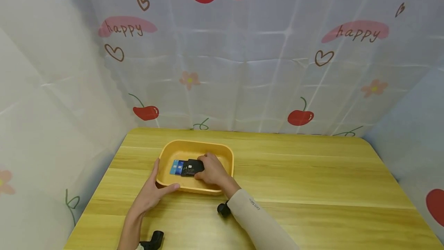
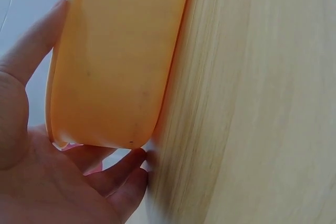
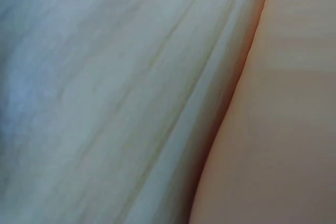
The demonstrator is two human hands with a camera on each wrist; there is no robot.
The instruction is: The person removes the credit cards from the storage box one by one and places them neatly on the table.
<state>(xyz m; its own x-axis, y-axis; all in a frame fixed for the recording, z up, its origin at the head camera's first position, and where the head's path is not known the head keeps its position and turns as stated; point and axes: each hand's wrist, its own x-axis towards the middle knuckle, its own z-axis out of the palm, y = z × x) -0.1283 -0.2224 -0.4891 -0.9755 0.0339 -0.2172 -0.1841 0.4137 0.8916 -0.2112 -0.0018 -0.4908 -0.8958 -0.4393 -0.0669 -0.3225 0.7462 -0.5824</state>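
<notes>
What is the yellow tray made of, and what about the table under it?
The shallow yellow tray looks like moulded plastic: one even colour, rounded corners, smooth matte walls. The light table shows long wood grain in plank-like strips with a slight sheen; it could be real wood or a wood-look laminate.

Tray [image 1: 227, 153]: smooth orange plastic, a little shiny.
Surface [image 1: 312, 180]: light wood, smooth, grain lines seen.
Cards [image 1: 185, 167]: glossy plastic.
Sleeve [image 1: 256, 219]: soft matt cloth.

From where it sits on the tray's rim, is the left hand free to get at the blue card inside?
Probably yes. The left hand braces the near-left corner of the yellow tray, and the blue card lies just inside, uncovered on its left part. The right hand covers only the black cards beside it.
</notes>
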